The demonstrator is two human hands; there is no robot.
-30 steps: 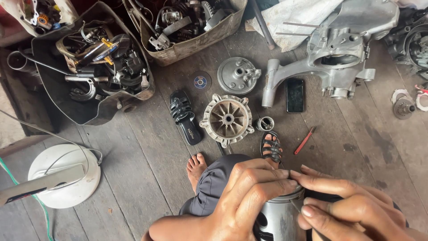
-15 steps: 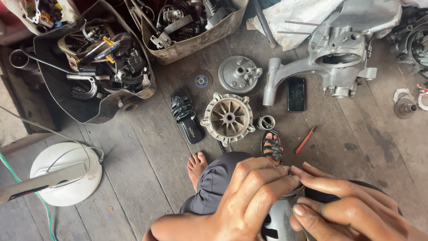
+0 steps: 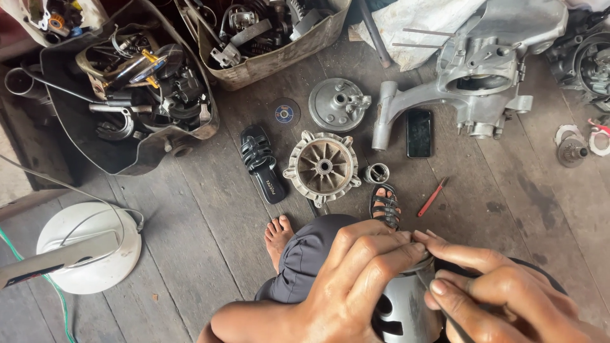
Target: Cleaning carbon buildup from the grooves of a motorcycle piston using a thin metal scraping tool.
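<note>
Metal cylinder [image 3: 406, 305] gripped by left hand [image 3: 356, 279]; thin tool [image 3: 445, 305] pinched by right hand [image 3: 502, 292]. Two tubs [image 3: 127, 165] [image 3: 286, 60] filled with engine parts. Two sandals [image 3: 259, 162] [image 3: 386, 206] counted.

Two black sandals [image 3: 262, 162], one phone [image 3: 419, 133], one red screwdriver [image 3: 432, 197].

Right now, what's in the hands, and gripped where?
The left hand grips the grey metal cylinder around its top rim. The right hand pinches a thin dark tool by its shaft, tip at the rim.
</note>
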